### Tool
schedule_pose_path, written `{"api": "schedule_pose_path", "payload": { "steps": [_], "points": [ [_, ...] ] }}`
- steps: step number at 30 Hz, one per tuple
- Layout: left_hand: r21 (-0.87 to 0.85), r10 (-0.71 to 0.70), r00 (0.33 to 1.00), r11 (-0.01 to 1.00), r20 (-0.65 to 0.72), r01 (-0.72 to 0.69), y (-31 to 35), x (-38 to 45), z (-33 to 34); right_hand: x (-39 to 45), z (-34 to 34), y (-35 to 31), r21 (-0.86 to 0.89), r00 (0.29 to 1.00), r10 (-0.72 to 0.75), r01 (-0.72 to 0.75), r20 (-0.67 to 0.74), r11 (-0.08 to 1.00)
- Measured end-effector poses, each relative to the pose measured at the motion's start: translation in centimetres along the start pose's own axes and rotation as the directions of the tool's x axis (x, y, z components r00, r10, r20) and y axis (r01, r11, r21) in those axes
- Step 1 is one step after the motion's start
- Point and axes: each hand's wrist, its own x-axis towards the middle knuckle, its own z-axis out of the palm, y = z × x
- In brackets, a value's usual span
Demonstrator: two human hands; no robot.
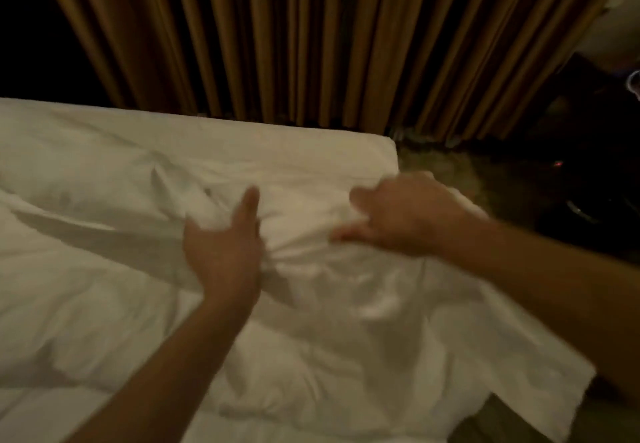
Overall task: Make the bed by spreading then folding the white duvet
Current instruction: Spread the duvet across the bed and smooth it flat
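Both hands — left hand (225,248), right hand (401,220) — grip bunched white duvet (104,269), its length running leftward.

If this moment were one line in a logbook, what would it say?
stage: spreading | left hand: grips bunched white duvet | right hand: grips duvet near bed corner | duvet: wrinkled

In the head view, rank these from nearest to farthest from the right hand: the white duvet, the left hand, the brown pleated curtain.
1. White duvet: bunched under the right hand, touching it.
2. Left hand: beside it to the left, also on the duvet.
3. Brown pleated curtain: beyond the bed's far edge.
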Motion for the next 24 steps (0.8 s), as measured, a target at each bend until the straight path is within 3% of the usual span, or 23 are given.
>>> {"api": "schedule_pose_path", "payload": {
  "steps": [3,6,9,14,16,19,22,24],
  "points": [
    [0.303,-0.109,0.994,0.947,-0.027,0.112,-9.5,-3.6,-4.6,-3.3,11.4,-5.6,0.125,0.986,0.07,-0.089,0.152,0.988],
    [0.37,-0.245,0.97,0.9,-0.014,0.232,-16.2,-5.7,-7.3,-5.9,21.8,-10.2,0.161,0.953,0.238,-0.268,0.187,0.95],
    [0.385,-0.27,0.963,0.888,-0.01,0.253,-20.9,-5.9,-8.5,-6.9,27.5,-13.1,0.295,0.928,0.321,-0.365,0.188,0.883],
    [0.379,-0.181,0.983,0.908,-0.036,0.181,-23.3,-5.6,-9.6,-7.1,30.3,-12.9,0.325,0.929,0.364,-0.367,0.072,0.872],
    [0.394,-0.088,0.99,0.911,-0.109,0.125,-22.8,-5.8,-9.9,-7.8,30.6,-11.8,0.3,0.934,0.355,-0.348,0.031,0.888],
    [0.44,0.115,0.976,0.898,-0.183,-0.023,-19.7,-5.0,-8.7,-9.2,30.3,-8.3,0.261,0.908,0.371,-0.317,-0.195,0.912],
    [0.506,0.266,0.961,0.819,0.081,-0.27,-16.8,-3.9,-5.4,-10.3,29.6,-3.8,0.249,0.858,0.475,-0.425,-0.196,0.87],
    [0.531,0.286,0.906,0.738,0.311,-0.415,-15.7,-3.7,-2.8,-10.8,29.2,-2.0,0.261,0.808,0.577,-0.535,-0.121,0.803]
  ]
}}
